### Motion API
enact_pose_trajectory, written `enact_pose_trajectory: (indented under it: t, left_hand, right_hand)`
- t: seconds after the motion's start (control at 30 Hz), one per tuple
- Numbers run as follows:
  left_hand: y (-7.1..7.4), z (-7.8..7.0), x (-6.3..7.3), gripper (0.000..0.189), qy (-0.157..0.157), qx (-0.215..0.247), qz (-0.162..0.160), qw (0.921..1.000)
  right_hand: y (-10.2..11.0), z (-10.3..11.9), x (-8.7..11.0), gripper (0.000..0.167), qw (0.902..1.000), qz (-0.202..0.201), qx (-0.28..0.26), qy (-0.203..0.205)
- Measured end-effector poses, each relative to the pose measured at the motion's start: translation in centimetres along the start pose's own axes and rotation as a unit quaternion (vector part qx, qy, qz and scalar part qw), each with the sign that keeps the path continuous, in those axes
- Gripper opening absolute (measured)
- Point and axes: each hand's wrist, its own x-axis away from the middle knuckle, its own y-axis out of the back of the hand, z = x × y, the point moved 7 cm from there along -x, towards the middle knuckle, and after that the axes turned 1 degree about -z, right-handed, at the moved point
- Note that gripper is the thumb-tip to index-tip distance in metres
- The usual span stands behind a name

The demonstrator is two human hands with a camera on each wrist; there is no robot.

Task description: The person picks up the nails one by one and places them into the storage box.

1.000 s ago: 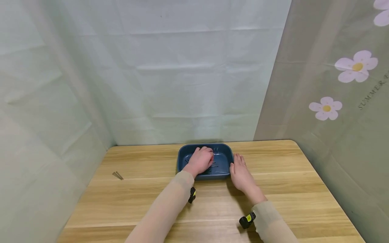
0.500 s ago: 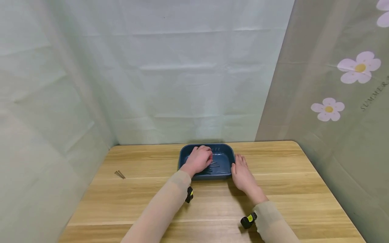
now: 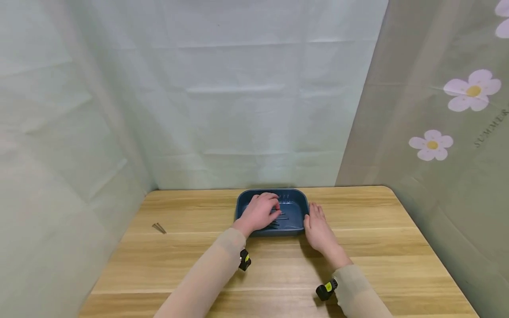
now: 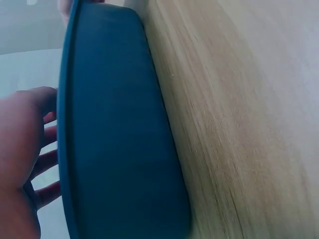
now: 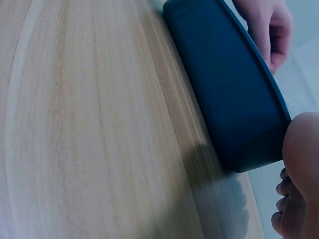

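Observation:
A dark blue rectangular tray (image 3: pixel 296 221) stands near the table's back edge. Several thin dark pieces like nails or screws (image 3: pixel 282 218) lie on its floor. My left hand (image 3: pixel 260 212) reaches over the front rim into the tray, fingers bent downward, thumb apart from the forefinger. In the left wrist view, the fingers of the left hand (image 4: pixel 22 144) are spread behind the rim, their tips partly hidden; nothing shows held. My right hand (image 3: pixel 319 229) lies along the tray's right side, fingers straight, the thumb by the front right corner. In the right wrist view, the right hand (image 5: pixel 304 174) touches that end.
A few similar thin metal pieces (image 3: pixel 159 228) lie together on the wooden table (image 3: pixel 191 274), left of the tray. Pale cloth (image 3: pixel 246 110) hangs behind the table, and a flower-printed cloth (image 3: pixel 389 132) hangs on the right.
The left hand has shifted slightly left within the tray, and its thumb has parted from the fingers. More thin pieces show beside it. The right hand stays against the tray's side.

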Motion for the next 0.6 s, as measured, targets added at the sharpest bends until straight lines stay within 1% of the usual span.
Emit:
enact_pose_trajectory:
  t: [0.27,0.43,0.6]
  left_hand:
    - [1.4,0.4,1.8,0.012,0.001,0.039,-0.039,0.9985]
    - [1.6,0.6,2.8,0.014,-0.008,0.051,-0.051,0.9974]
    - [1.9,1.1,3.8,0.016,-0.007,0.088,-0.073,0.9934]
  right_hand:
    - [-0.1,0.1,0.0,0.060,1.0000,0.009,-0.002,-0.003]
    - [-0.1,-0.1,0.0,0.060,0.9999,0.010,-0.001,-0.007]
    - [0.0,0.0,0.1,0.060,1.0000,0.008,-0.001,-0.002]
